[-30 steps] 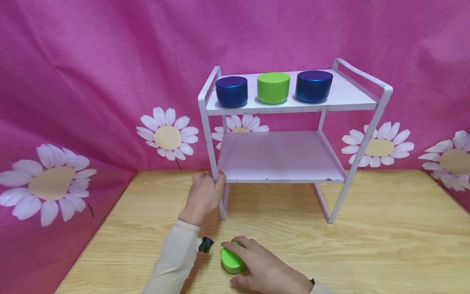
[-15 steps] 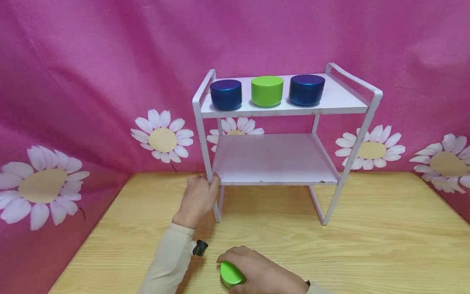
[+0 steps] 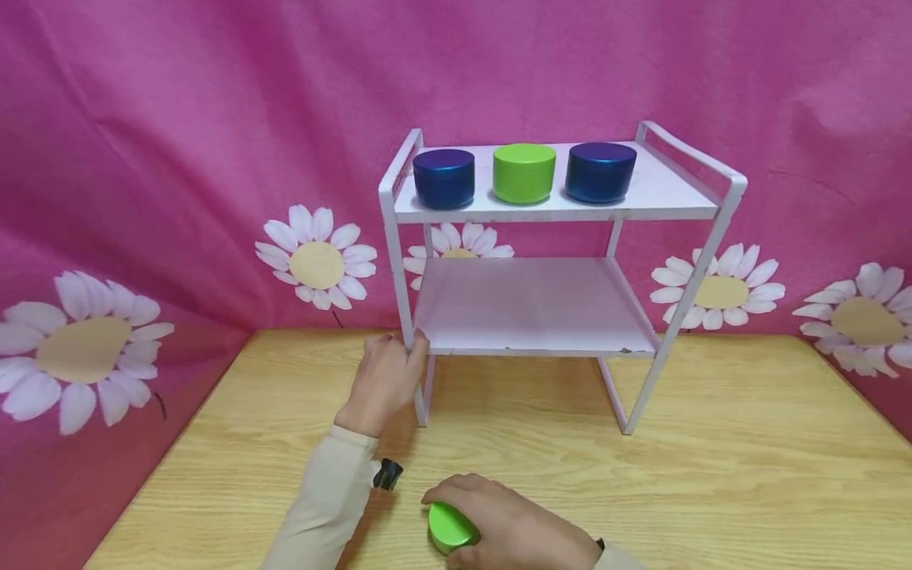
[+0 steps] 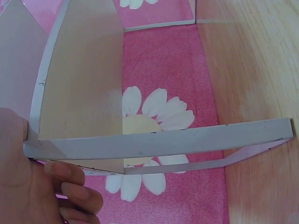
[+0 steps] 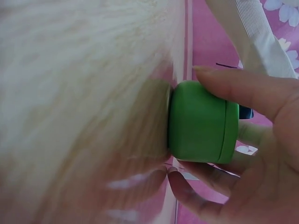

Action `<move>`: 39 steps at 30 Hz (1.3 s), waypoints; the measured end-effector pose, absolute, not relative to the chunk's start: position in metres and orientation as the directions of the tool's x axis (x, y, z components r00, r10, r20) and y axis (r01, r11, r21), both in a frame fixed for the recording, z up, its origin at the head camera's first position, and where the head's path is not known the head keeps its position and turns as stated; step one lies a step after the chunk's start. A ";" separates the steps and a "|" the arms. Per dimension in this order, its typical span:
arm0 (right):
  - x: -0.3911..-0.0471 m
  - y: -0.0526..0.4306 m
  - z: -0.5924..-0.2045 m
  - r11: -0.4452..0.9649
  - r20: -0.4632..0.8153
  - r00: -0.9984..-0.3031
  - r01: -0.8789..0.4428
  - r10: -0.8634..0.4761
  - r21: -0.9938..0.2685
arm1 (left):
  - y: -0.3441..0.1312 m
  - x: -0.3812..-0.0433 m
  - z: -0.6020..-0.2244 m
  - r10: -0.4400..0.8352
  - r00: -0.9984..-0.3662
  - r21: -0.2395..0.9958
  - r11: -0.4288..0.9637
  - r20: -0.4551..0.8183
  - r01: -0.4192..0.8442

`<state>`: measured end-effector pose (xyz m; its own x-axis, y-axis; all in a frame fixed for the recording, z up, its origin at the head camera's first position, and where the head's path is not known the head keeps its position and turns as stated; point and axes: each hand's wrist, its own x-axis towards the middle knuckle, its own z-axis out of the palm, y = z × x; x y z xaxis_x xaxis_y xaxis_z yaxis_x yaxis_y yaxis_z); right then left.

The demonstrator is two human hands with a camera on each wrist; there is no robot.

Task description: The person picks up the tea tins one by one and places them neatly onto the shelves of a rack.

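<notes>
A white two-tier rack (image 3: 534, 305) stands on the table. My left hand (image 3: 381, 384) grips its left front post at the level of the lower shelf; in the left wrist view the fingers (image 4: 81, 196) curl round behind the frame. In front of the rack, my right hand (image 3: 516, 522) holds a round green lidded tin (image 3: 450, 529), with thumb and fingers on opposite sides. The right wrist view shows this green tin (image 5: 201, 123) upright, its base at the wooden tabletop. Part of the tin is hidden under the hand in the head view.
On the rack's top shelf a green tin (image 3: 523, 174) sits between a blue tin (image 3: 444, 180) on the left and another blue tin (image 3: 601, 174) on the right. A pink cloth (image 3: 178, 158) with large daisies hangs behind the wooden table (image 3: 748, 475).
My right hand has settled more closely round the green tin, and both appear slightly nearer the bottom of the view. My left hand keeps its grip on the post. The head view has shifted slightly.
</notes>
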<state>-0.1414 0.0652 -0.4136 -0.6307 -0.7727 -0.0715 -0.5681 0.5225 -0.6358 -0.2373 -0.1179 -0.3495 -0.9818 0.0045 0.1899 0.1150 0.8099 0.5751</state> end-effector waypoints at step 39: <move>-0.152 0.070 -0.417 0.428 0.074 -0.652 -0.574 -0.755 -0.698 | -0.119 -0.239 -0.349 0.023 -0.985 0.631 0.765 0.172 0.128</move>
